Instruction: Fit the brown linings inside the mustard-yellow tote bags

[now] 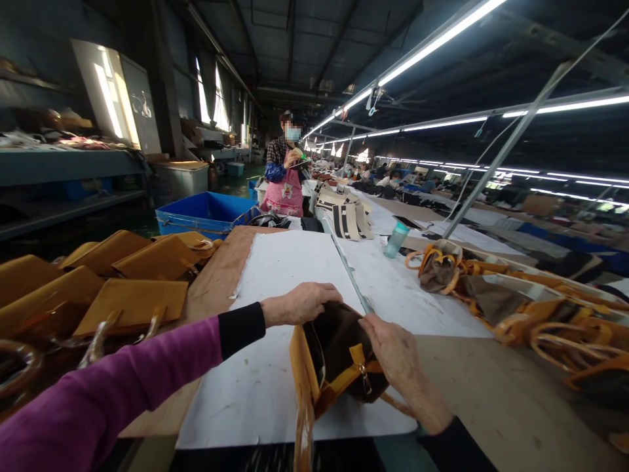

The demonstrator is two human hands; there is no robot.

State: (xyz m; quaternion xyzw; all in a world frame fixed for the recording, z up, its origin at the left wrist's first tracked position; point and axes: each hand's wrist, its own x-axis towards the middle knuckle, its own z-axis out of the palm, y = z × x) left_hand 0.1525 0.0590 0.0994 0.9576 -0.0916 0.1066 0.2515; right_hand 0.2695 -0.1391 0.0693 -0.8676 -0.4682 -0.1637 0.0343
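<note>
A brown handbag [339, 347] with mustard-yellow trim, straps and a metal zip pull lies on a white sheet [289, 275] on the worktable in front of me. My left hand [299, 303] rests on the bag's far upper edge, fingers curled over it. My right hand [393, 351] presses on the bag's right side, fingers closed against the fabric near the zip.
Mustard-yellow bags [128, 288] are stacked at the left. More brown and yellow bags [515, 295] pile up on the right. A teal bottle [396, 239] stands farther up the table, and striped pieces [346, 213] lie beyond it. A blue bin [206, 213] and a masked person in a pink apron [285, 177] are behind.
</note>
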